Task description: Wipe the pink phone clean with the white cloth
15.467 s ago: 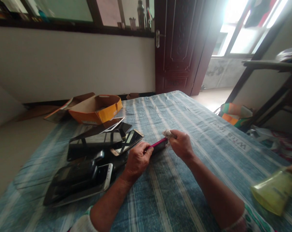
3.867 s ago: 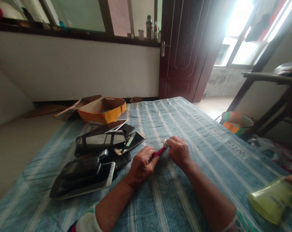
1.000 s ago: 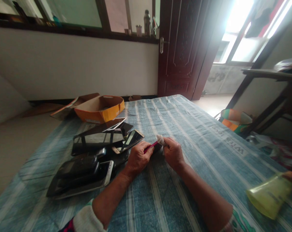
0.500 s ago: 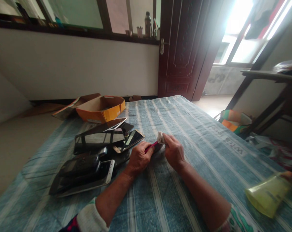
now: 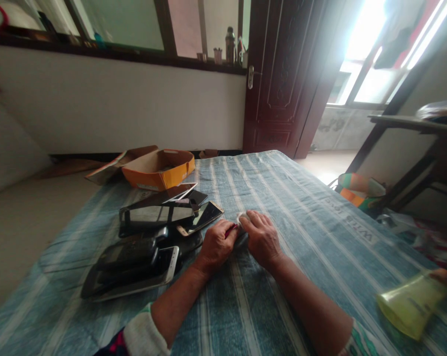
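My left hand (image 5: 216,246) is closed around the near end of a slim pink-edged object (image 5: 229,231), thumb laid along it, and most of it is hidden behind my fingers. My right hand (image 5: 263,241) pinches a wad of white cloth (image 5: 241,218) at the object's far end, fingers bent over it, so my two hands nearly meet. The object sits between them, above the blue striped cover (image 5: 312,262); I cannot tell whether it touches the fabric. Just beyond my left knuckles lies a gold-edged phone (image 5: 204,218), its screen facing up. To the left of my left hand, a silver-edged phone (image 5: 169,264) and a bulky black device (image 5: 129,254) lie on a dark tablet (image 5: 93,286). Behind these, at the cover's far left edge, stands an orange cardboard box (image 5: 160,177). Well off to my right is a translucent yellow container (image 5: 408,304), lying tilted near the edge of view.
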`<state>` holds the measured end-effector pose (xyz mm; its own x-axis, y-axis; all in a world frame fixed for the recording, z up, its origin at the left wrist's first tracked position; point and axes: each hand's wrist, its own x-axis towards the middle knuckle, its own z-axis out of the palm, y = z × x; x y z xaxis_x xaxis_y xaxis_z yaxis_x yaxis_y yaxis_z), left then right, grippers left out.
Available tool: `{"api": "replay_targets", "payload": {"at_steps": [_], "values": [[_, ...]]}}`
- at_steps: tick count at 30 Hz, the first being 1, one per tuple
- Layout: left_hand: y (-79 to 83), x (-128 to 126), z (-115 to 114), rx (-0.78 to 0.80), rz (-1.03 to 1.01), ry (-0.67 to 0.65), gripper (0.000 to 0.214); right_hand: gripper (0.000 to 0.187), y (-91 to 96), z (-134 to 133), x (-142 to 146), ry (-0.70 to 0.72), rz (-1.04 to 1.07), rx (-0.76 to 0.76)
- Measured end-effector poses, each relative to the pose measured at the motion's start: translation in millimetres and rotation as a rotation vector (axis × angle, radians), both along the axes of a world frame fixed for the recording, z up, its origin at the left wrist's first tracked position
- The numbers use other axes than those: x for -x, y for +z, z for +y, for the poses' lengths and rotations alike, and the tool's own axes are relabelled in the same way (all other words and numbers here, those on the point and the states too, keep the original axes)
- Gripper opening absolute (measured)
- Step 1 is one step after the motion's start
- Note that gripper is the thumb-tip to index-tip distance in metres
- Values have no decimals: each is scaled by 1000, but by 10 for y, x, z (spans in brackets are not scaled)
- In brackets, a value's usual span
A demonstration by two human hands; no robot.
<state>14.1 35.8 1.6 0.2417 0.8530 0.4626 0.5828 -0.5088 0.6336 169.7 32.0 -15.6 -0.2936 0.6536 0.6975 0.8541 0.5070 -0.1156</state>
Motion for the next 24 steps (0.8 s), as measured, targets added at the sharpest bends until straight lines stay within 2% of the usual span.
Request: {"api": "replay_targets", "payload": {"at_steps": [5,19,24], "values": [[14,-7,-12,-5,20,8,16,32,5,46,-88,-105,25,58],[0,5,-9,-19,26,10,20,26,33,-50,13,46,-15,-26],[7,-9,-26,-13,7,4,17,26,10,35,-49,14,-36,-42]]}}
